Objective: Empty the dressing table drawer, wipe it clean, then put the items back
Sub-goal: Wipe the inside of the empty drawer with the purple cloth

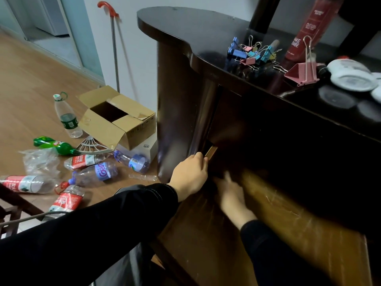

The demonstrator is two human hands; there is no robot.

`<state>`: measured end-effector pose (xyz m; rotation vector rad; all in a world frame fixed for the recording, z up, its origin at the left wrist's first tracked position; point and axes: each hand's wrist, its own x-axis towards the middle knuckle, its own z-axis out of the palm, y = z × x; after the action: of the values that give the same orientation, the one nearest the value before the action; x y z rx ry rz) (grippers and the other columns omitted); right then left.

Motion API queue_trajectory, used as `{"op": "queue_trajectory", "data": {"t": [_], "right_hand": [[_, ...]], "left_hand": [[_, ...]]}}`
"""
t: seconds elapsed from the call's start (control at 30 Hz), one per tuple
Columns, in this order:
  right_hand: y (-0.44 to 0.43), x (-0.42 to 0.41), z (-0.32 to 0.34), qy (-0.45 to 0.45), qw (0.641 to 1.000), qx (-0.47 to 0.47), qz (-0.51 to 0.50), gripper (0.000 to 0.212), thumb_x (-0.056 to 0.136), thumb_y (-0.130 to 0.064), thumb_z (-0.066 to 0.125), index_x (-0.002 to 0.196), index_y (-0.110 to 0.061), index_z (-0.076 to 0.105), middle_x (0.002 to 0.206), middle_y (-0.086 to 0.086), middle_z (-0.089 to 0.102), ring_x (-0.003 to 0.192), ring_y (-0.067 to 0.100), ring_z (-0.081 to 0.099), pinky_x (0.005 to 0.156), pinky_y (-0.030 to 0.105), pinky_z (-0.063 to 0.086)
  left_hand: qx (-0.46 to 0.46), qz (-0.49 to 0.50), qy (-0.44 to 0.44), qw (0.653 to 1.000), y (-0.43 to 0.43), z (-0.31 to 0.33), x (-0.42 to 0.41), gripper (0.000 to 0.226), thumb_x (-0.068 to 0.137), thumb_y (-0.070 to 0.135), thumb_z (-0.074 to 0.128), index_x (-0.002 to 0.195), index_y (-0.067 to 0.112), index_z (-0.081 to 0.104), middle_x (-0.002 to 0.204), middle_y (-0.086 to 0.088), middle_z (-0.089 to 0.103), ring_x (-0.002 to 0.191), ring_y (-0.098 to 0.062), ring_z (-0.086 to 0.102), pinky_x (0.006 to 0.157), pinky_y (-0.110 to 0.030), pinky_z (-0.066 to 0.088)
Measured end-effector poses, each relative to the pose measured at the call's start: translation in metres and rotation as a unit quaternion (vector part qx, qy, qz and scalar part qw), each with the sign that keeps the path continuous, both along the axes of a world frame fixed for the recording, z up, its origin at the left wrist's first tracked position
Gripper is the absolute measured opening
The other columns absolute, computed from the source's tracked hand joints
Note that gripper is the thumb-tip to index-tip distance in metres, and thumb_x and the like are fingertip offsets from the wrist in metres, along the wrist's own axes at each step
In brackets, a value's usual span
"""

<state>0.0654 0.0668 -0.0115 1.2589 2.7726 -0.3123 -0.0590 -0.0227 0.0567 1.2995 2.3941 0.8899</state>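
Drawer [288, 223] stands pulled out under the dark, glossy desk [185, 27], filling my 5 o'clock. Its bare floor is scuffed amber wood, flat and rigid. I judge it stiff and fairly heavy, best held by a side wall. My left grip [190, 176] curls over its corner at 10 o'clock. My right grip [231, 195] reaches inside (too blurred, I cannot tell whether it holds anything). Binder clips [253, 53] sit at 1 o'clock.

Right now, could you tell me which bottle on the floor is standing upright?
The clear bottle with the green label, left of the box; the others lie on their sides.
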Motion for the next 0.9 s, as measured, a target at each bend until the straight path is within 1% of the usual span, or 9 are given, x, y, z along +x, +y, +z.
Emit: {"op": "queue_trajectory", "data": {"t": [0.13,0.3,0.37,0.43,0.5,0.57,0.67,0.73,0.9], "right_hand": [[0.000,0.014,-0.006,0.012,0.998,0.003,0.054,0.058,0.100,-0.019,0.054,0.151,-0.041,0.037,0.163,0.010,0.027,0.126,0.035,0.057,0.104,0.042,0.049],[0.032,-0.002,0.011,0.052,0.996,0.031,-0.064,0.056,0.101,-0.005,0.054,0.152,-0.020,0.038,0.160,0.010,0.032,0.137,0.030,0.047,0.112,0.039,0.042],[0.023,-0.005,0.010,0.054,0.997,0.009,-0.055,0.048,0.104,-0.013,0.047,0.151,-0.022,0.041,0.156,0.014,0.039,0.132,0.035,0.050,0.108,0.043,0.044],[0.003,-0.001,0.001,0.011,0.999,0.025,0.043,0.043,0.104,-0.018,0.046,0.146,-0.026,0.047,0.146,0.016,0.047,0.119,0.037,0.057,0.094,0.044,0.050],[-0.002,0.007,-0.006,-0.017,0.997,0.012,0.070,0.043,0.105,-0.025,0.044,0.148,-0.030,0.043,0.146,0.012,0.049,0.117,0.035,0.059,0.089,0.040,0.054],[0.016,0.010,-0.005,-0.035,0.996,0.048,0.061,0.050,0.104,-0.017,0.047,0.151,-0.032,0.040,0.156,0.012,0.039,0.124,0.034,0.057,0.099,0.041,0.053],[0.057,0.002,0.009,0.010,0.997,0.082,-0.004,0.042,0.102,-0.015,0.050,0.143,-0.024,0.049,0.145,0.012,0.051,0.124,0.034,0.055,0.097,0.042,0.047],[0.073,-0.007,0.017,0.022,0.995,0.072,-0.060,0.043,0.104,-0.019,0.048,0.147,-0.020,0.046,0.145,0.009,0.052,0.131,0.031,0.051,0.098,0.039,0.046],[0.050,-0.003,0.023,-0.002,0.998,0.055,-0.025,0.037,0.106,-0.015,0.036,0.141,-0.015,0.050,0.141,0.015,0.053,0.122,0.035,0.055,0.098,0.043,0.045]], "left_hand": [[0.004,0.010,-0.012,1.000,0.001,-0.001,-0.001,0.032,0.106,0.039,0.032,0.093,0.014,0.046,0.100,-0.010,0.060,0.095,-0.035,0.057,0.074,-0.036,0.034],[0.002,0.014,-0.025,1.000,-0.002,0.000,-0.001,0.033,0.106,0.040,0.030,0.092,0.016,0.047,0.091,-0.002,0.055,0.089,-0.030,0.057,0.073,-0.035,0.033],[0.000,0.013,-0.022,1.000,-0.001,0.000,-0.001,0.032,0.106,0.040,0.031,0.092,0.016,0.047,0.091,-0.003,0.054,0.090,-0.031,0.056,0.073,-0.035,0.033],[0.002,0.012,-0.020,1.000,0.001,-0.001,-0.002,0.032,0.106,0.040,0.031,0.093,0.015,0.047,0.094,-0.005,0.057,0.091,-0.032,0.057,0.074,-0.036,0.035],[0.003,0.011,-0.014,1.000,0.002,-0.002,-0.002,0.031,0.106,0.039,0.031,0.092,0.016,0.045,0.094,-0.004,0.056,0.091,-0.032,0.056,0.075,-0.035,0.035],[0.006,0.012,-0.010,1.000,0.002,-0.004,-0.003,0.030,0.105,0.040,0.031,0.090,0.017,0.044,0.091,-0.002,0.054,0.087,-0.030,0.055,0.073,-0.035,0.034],[0.005,0.016,-0.007,1.000,0.001,-0.003,-0.001,0.031,0.105,0.041,0.030,0.087,0.019,0.043,0.084,0.002,0.051,0.079,-0.025,0.052,0.070,-0.034,0.033],[-0.002,0.016,-0.002,1.000,0.002,-0.002,-0.001,0.031,0.106,0.041,0.030,0.087,0.020,0.042,0.081,0.003,0.049,0.075,-0.023,0.051,0.069,-0.033,0.032],[0.004,0.013,-0.013,1.000,0.000,0.000,-0.001,0.033,0.106,0.040,0.030,0.093,0.017,0.048,0.090,-0.002,0.056,0.083,-0.026,0.056,0.072,-0.034,0.036]]}}
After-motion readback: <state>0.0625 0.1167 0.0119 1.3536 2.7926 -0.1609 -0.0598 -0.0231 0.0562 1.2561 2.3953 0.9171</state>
